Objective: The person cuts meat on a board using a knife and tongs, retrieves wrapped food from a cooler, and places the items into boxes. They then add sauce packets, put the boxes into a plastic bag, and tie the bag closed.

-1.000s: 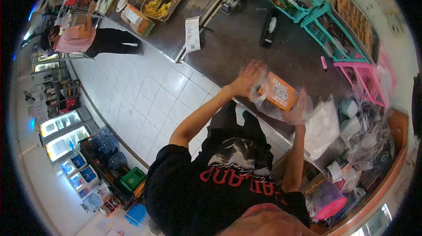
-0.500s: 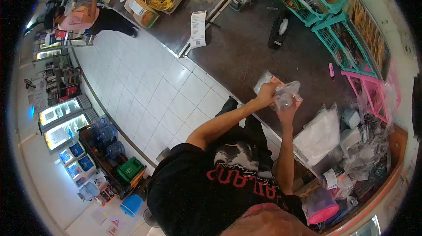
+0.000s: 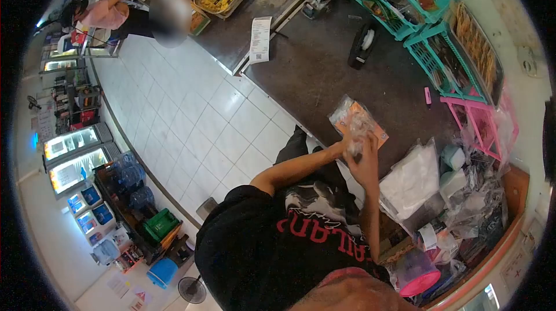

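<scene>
Both hands meet at the near edge of the dark brown table. My left hand [image 3: 348, 140] is closed at the crumpled clear plastic, partly hidden by the other hand. My right hand [image 3: 365, 163] curls its fingers round the same clear plastic bag [image 3: 360, 124], whose contents I cannot make out. Under and beyond the hands is a flat orange-and-clear packet [image 3: 379, 132], at the table surface. To the right of my right hand lies a stack of white sheets in clear plastic [image 3: 411, 180].
A black tape dispenser [image 3: 364, 44], a pink marker [image 3: 427, 96] and a printed receipt [image 3: 260, 38] lie on the table [image 3: 313, 67]. Teal baskets [image 3: 425, 4], a pink basket [image 3: 472, 125] and loose plastic bags [image 3: 478, 195] line the right side. Another person [image 3: 107, 15] stands at far left.
My hands have drawn closer together and slightly nearer my body, bunching the clear plastic. More of the orange packet now shows beyond them. The other person's arm has shifted.
</scene>
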A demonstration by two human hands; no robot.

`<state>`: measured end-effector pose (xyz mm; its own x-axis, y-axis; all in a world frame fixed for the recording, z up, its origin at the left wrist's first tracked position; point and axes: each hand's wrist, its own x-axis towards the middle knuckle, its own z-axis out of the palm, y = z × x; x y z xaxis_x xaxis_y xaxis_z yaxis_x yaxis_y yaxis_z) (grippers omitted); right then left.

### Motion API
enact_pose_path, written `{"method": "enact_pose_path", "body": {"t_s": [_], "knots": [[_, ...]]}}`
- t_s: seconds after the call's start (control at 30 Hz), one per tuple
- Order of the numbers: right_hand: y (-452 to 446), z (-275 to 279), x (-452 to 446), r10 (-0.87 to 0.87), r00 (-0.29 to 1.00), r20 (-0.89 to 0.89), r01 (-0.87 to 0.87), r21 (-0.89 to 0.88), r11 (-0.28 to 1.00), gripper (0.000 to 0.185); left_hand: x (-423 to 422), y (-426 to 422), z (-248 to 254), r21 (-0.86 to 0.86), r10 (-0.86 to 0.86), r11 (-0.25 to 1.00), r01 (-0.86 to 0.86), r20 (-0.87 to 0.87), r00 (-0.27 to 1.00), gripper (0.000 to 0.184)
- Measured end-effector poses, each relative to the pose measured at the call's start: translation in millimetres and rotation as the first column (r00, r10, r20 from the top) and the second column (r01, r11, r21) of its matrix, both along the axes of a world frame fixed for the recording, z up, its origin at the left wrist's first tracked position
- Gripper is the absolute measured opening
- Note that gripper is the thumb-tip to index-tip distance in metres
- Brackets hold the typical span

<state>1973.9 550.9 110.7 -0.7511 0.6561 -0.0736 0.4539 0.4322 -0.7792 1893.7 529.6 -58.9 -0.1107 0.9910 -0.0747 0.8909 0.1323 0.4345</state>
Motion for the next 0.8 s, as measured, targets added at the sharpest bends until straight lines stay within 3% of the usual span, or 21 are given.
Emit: {"method": "enact_pose_path", "body": {"t_s": [0.07, 0.1, 0.13, 0.2, 0.3, 0.33, 0.4, 0.43, 0.5, 0.6, 0.67, 0.73, 0.8], "knots": [[31, 15, 37, 0.223, 0.972, -0.07, -0.231, -0.149, 0.961, 0.036, -4, 5, 1, 0.01, 0.013, 1.0, -0.013, 0.009, 1.0, 0.05], [43, 20, 52, -0.023, 0.988, -0.15, -0.044, -0.432, 0.901, 0.037, -6, 6, 3, 0.012, 0.02, 1.0, -0.02, 0.015, 1.0, 0.047], [57, 22, 69, -0.279, 0.948, -0.153, 0.101, -0.687, 0.719, 0.038, -8, 7, 5, 0.013, 0.02, 1.0, -0.021, 0.029, 0.999, 0.045], [88, -18, 108, -0.48, 0.87, -0.107, 0.367, -0.51, 0.778, 0.043, -14, 7, 11, 0.02, 0.024, 0.999, -0.025, 0.059, 0.998, 0.041], [107, -68, 134, -0.6, 0.771, -0.211, 0.131, -0.87, 0.474, 0.054, -16, -4, 31, 0.048, 0.006, 0.999, -0.014, 0.153, 0.988, 0.035], [114, -116, 147, -0.541, 0.831, -0.13, 0.029, -0.961, 0.275, 0.06, -17, -10, 39, 0.055, -0.001, 0.998, -0.01, 0.195, 0.981, 0.033], [81, -158, 130, -0.557, 0.822, -0.122, -0.175, -0.984, -0.041, 0.062, -19, -24, 58, 0.078, -0.03, 0.997, 0.006, 0.313, 0.949, 0.03], [59, -152, 121, -0.439, 0.87, -0.223, -0.125, -0.962, 0.241, 0.067, -20, -34, 68, 0.094, -0.045, 0.996, 0.009, 0.386, 0.921, 0.029], [31, -158, 105, -0.336, 0.879, -0.339, -0.214, -0.909, 0.357, 0.071, -25, -48, 94, 0.125, -0.048, 0.992, -0.022, 0.531, 0.846, 0.027], [-10, -232, 109, -0.555, 0.723, -0.412, -0.548, -0.83, -0.098, 0.071, -42, -68, 136, 0.127, 0.051, 0.972, -0.198, 0.706, 0.706, 0.026], [0, -148, 78, -0.54, 0.734, -0.411, -0.46, -0.886, 0.049, 0.071, -56, -68, 171, 0.093, 0.181, 0.907, -0.41, 0.794, 0.58, 0.026], [12, -64, 54, -0.483, 0.754, -0.446, -0.355, -0.894, 0.272, 0.079, -72, -57, 219, 0.033, 0.235, 0.792, -0.61, 0.905, 0.354, 0.028], [3, -30, 46, -0.353, 0.777, -0.521, -0.233, -0.76, 0.607, 0.088, -81, -47, 270, -0.028, 0.154, 0.696, -0.717, 0.982, 0.112, 0.03]]}}
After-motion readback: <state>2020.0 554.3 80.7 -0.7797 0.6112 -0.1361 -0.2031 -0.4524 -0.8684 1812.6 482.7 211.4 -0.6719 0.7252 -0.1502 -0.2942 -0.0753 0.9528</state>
